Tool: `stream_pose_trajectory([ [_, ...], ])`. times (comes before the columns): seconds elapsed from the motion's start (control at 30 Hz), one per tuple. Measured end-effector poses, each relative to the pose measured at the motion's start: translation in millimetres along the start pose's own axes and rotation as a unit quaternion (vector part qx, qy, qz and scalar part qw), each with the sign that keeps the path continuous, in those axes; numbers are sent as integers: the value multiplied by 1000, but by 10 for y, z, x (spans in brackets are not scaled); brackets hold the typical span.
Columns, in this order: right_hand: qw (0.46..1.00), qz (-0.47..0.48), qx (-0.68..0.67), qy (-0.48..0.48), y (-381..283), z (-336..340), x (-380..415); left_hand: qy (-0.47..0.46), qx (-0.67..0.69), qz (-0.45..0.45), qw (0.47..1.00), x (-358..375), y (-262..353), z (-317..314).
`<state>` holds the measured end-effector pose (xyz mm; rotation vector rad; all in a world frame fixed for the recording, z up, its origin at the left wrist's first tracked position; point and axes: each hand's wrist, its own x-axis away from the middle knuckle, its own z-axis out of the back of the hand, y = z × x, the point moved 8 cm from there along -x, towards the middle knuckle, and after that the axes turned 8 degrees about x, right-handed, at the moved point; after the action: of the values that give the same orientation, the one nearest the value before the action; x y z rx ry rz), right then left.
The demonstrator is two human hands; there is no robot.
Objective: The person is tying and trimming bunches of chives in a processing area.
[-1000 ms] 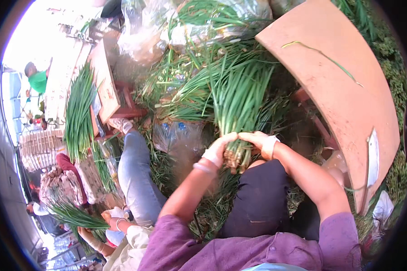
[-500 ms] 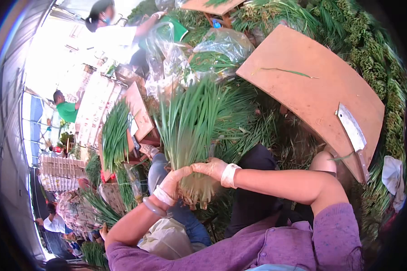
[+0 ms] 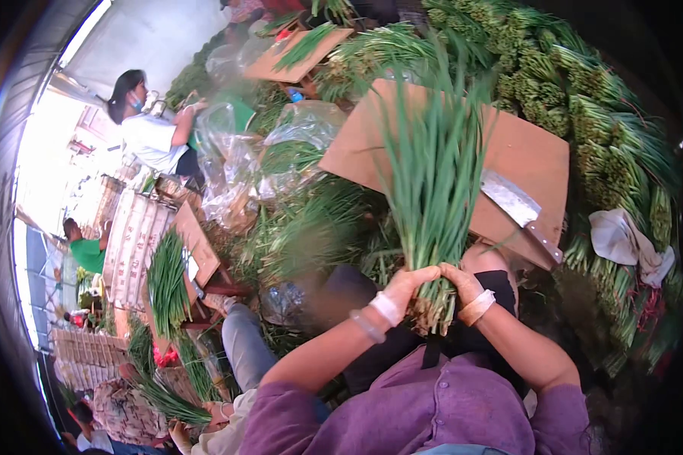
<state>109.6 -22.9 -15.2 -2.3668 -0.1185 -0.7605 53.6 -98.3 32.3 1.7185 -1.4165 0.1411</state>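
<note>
A thick bunch of long green stalks (image 3: 436,182) stands upright between my two hands, its pale root ends pointing down. My left hand (image 3: 410,290) wraps the left side of its base. On the right side of the base, my right hand (image 3: 461,284) closes round it. Both hands look covered by thin gloves with white bands at the wrists. Behind the leaves lies a wooden board (image 3: 527,163), partly hidden by them. A cleaver (image 3: 511,199) rests on the board, its handle toward the lower right.
Bundled greens (image 3: 539,83) are piled at the upper right, with a pale cloth (image 3: 622,239) on them. Loose stalks (image 3: 311,227) and plastic bags (image 3: 224,159) lie left of the board. A co-worker in white (image 3: 155,136) is at the upper left. Another worker's hands (image 3: 180,434) hold stalks at the lower left.
My view has turned right. Both hands have moved with the bunch from over the loose stalks to in front of the board, and the bunch now overlaps the board in view.
</note>
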Motion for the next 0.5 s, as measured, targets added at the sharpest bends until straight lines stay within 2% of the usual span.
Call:
stream_pose_trajectory([
  [0.03,998,-50,-34,31,163,260,57,-27,73,107,991,-221,-368,42],
  [0.07,991,-98,-68,59,328,485,101,-15,60,156,986,-381,-643,106],
  [0.13,993,-63,-81,66,395,721,50,-2,7,64,998,-510,-720,74],
  [0.17,994,-45,-68,68,265,644,130,4,27,56,998,-468,-649,9],
  [0.2,995,-33,-57,73,205,604,217,-9,36,102,994,-412,-645,-3],
  [0.23,1000,-5,-21,17,236,692,143,-6,34,105,994,-391,-659,42],
  [0.27,1000,-4,-23,17,176,729,173,-6,30,105,994,-402,-635,73],
  [0.3,995,2,95,-3,92,725,209,-10,-11,110,994,-406,-620,95],
  [0.37,953,17,302,-32,-131,712,292,-12,-53,109,993,-381,-572,73],
  [0.4,912,32,407,-33,-318,619,379,-16,-92,109,990,-373,-551,47],
  [0.43,829,22,558,-15,-452,687,362,-22,-125,122,984,-387,-575,42],
  [0.47,721,11,693,3,-566,757,351,-24,-123,125,984,-428,-614,48],
  [0.5,721,9,693,5,-647,721,376,-40,-163,120,979,-474,-641,42],
])
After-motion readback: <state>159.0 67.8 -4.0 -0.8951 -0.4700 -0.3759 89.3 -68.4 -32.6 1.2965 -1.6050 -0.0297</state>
